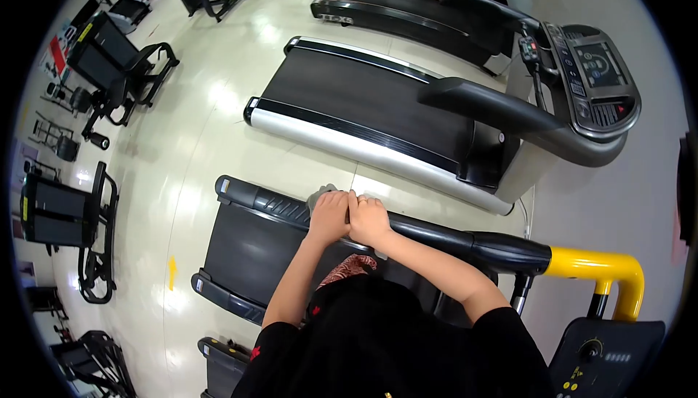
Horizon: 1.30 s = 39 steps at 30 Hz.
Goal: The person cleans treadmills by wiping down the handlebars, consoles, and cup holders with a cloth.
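Note:
Side by side, my left hand (331, 216) and my right hand (368, 218) rest on the black side rail (429, 232) of a treadmill. Both hands have their fingers curled over a grey cloth (318, 196), which shows at the left edge of my left hand. A ring is on a finger of my right hand. Under my arms lies the dark treadmill belt (251, 249). The rail runs right into a yellow handle bar (596, 261).
Ahead stands another treadmill (363, 100) with a console (600, 67); more treadmills (414, 9) are beyond it. Weight machines (58, 209) line the left side. A control panel (607, 358) is at the lower right. A yellow arrow (173, 273) marks the floor.

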Each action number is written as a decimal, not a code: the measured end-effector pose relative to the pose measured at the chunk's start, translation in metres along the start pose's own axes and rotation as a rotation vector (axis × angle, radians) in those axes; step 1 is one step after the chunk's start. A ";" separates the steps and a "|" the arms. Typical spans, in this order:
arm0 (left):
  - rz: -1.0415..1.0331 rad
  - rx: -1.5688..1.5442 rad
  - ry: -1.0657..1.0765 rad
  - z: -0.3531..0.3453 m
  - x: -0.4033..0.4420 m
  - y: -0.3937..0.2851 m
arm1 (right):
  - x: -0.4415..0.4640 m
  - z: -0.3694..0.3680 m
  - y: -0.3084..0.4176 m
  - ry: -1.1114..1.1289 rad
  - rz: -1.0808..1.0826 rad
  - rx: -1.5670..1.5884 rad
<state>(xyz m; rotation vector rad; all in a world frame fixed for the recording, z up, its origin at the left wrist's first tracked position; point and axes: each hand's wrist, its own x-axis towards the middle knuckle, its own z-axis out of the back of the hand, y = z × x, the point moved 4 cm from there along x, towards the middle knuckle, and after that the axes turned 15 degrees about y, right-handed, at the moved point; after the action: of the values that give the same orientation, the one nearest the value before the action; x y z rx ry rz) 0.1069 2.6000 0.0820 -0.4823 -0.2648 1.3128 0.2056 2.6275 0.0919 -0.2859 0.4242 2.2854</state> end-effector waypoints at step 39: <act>-0.644 0.112 0.163 -0.137 0.086 -0.344 | -0.311 0.012 -0.204 -0.279 -0.752 -0.440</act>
<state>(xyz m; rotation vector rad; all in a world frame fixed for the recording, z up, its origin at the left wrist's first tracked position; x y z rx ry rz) 0.4849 2.5969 0.1211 -0.3632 -0.1867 0.6524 0.5642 2.5568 0.1633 -0.2769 -0.3028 1.6101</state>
